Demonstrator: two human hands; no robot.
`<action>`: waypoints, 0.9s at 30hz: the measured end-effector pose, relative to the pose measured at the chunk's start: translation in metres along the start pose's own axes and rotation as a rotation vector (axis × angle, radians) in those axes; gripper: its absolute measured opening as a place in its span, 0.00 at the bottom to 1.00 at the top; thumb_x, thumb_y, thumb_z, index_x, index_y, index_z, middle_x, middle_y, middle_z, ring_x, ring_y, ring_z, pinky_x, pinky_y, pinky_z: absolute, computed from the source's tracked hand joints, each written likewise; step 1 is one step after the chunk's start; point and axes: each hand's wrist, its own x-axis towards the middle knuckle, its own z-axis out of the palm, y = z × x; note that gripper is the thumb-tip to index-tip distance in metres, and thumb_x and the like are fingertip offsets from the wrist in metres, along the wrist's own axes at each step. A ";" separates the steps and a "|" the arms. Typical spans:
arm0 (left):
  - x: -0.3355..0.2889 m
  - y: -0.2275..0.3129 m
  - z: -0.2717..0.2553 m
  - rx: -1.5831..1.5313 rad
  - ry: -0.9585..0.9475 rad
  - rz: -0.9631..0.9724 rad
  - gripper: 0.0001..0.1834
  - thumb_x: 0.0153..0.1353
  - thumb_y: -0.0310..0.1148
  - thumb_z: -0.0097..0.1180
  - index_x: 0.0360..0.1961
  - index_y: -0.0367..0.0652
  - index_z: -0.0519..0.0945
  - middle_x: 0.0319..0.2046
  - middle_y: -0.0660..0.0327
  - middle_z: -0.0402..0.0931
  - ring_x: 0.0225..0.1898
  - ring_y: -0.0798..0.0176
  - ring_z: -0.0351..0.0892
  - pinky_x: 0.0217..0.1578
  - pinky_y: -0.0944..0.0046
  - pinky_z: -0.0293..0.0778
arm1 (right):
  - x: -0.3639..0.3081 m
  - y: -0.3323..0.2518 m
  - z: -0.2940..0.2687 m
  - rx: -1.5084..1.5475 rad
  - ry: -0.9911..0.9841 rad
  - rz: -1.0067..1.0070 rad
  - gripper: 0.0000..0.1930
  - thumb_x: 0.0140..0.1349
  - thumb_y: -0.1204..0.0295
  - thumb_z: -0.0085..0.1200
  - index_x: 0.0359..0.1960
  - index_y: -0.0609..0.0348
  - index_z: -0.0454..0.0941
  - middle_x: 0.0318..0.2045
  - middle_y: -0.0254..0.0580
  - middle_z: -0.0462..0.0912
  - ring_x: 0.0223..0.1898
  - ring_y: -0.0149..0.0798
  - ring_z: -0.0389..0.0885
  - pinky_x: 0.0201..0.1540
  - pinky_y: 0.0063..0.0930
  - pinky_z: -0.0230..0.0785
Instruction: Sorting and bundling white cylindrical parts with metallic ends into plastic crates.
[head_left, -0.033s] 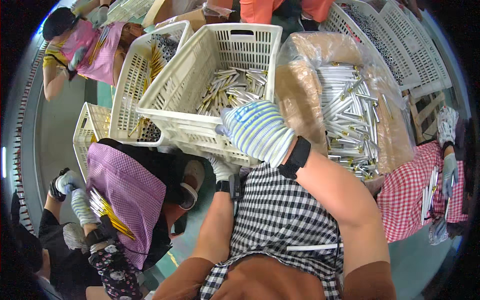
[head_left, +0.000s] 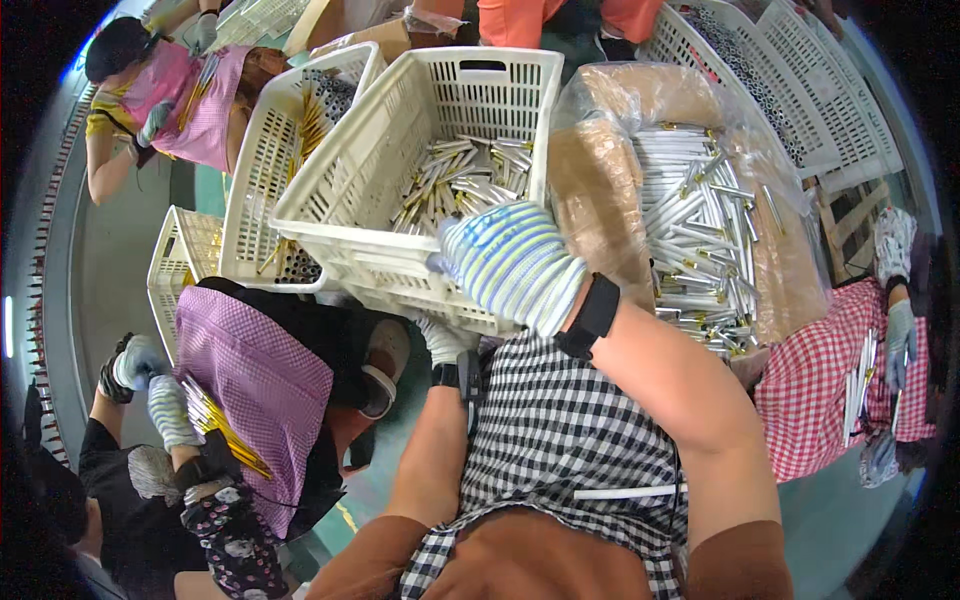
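A white plastic basket stands tilted in front of my body, with several silvery-white tubes with brass-coloured ends on its floor. My right hand, in a striped knit glove, is closed over the basket's near rim. Below that rim is my left hand, gloved in white, against the basket's lower front. Its fingers are hidden by the basket, so their grip does not show. One white rod lies across my black-and-white checked apron.
Right of the basket, a plastic-lined carton holds a heap of similar tubes. Another white crate with yellow rods and metal pieces adjoins on the left. Co-workers in a purple apron and red checked apron sit close on either side.
The basket and my right hand on its rim have shifted very slightly to the left. My left hand stays nearly in place.
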 end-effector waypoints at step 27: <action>-0.080 0.241 0.130 -0.256 -0.802 -0.214 0.54 0.49 0.73 0.49 0.66 0.43 0.57 0.60 0.53 0.64 0.59 0.53 0.65 0.60 0.48 0.62 | -0.131 -0.145 -0.127 0.045 0.843 0.006 0.09 0.52 0.66 0.54 0.30 0.57 0.73 0.14 0.37 0.71 0.16 0.41 0.73 0.17 0.37 0.62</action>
